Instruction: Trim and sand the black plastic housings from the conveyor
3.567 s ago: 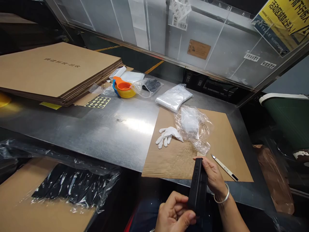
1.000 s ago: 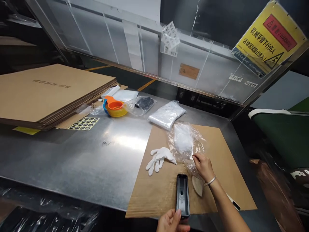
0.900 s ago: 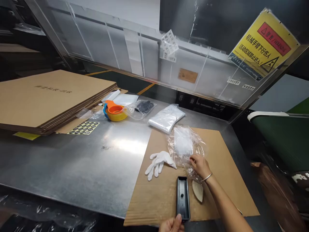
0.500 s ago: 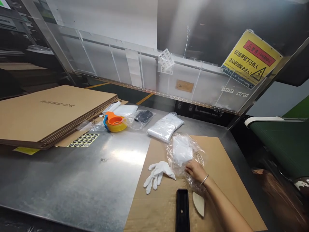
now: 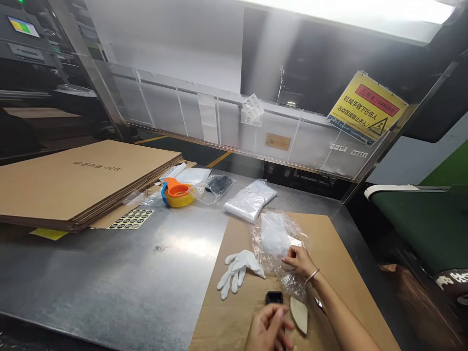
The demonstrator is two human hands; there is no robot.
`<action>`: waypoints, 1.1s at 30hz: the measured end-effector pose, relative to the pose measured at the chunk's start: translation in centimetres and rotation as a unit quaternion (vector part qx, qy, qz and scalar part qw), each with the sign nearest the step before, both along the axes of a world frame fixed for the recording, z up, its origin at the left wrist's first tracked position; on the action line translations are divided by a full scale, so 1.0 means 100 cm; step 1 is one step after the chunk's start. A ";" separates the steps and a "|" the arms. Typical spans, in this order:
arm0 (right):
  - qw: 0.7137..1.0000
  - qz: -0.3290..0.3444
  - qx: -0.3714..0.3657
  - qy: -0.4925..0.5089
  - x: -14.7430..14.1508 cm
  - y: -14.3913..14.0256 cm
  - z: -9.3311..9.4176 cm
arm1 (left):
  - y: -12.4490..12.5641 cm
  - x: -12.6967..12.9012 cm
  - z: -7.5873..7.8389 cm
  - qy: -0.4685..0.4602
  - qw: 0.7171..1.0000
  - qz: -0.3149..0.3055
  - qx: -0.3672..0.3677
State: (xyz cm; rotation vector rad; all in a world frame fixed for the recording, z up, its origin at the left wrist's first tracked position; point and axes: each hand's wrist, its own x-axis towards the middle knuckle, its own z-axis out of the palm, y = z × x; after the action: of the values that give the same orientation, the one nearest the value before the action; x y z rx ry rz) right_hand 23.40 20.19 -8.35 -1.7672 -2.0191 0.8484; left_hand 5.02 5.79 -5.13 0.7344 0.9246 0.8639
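plastic bag (image 5: 280, 239) pinched by right hand (image 5: 300, 261); left hand (image 5: 268, 329) grips black tray (image 5: 274, 297).

A cardboard sheet (image 5: 340, 253) lies at the surface's (image 5: 120, 278) near right corner. On it, a glove (image 5: 238, 266) lies left of a plastic bag (image 5: 280, 241); the right hand (image 5: 300, 260) touches the bag's near side. The left hand (image 5: 268, 329) covers a tray (image 5: 274, 297) at the near edge. A stack of cardboard (image 5: 80, 178) occupies the far left, with a tape dispenser (image 5: 177, 193) just to its right.
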 end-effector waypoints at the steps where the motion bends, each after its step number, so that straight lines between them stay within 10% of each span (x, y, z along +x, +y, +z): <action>1: 1.000 0.003 -0.007 0.010 0.000 0.001 -0.001 | 0.014 0.006 0.005 -0.002 0.999 0.025 0.038; 8: 0.997 0.028 -0.024 0.062 0.008 -0.002 0.006 | 0.089 0.037 0.013 0.116 0.980 0.108 0.122; 20: 0.992 0.009 0.086 0.094 0.001 -0.028 0.024 | 0.099 0.043 -0.011 0.243 0.945 0.127 0.179; 33: 0.980 0.009 0.199 0.018 -0.050 -0.108 0.078 | 0.049 -0.020 0.017 0.468 0.712 0.160 0.499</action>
State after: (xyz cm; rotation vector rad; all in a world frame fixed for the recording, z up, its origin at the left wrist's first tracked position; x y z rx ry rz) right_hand 18.39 9.35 -0.59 -1.4992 -2.0121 0.4345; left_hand 3.01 10.72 -3.46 2.1480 1.4910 1.3391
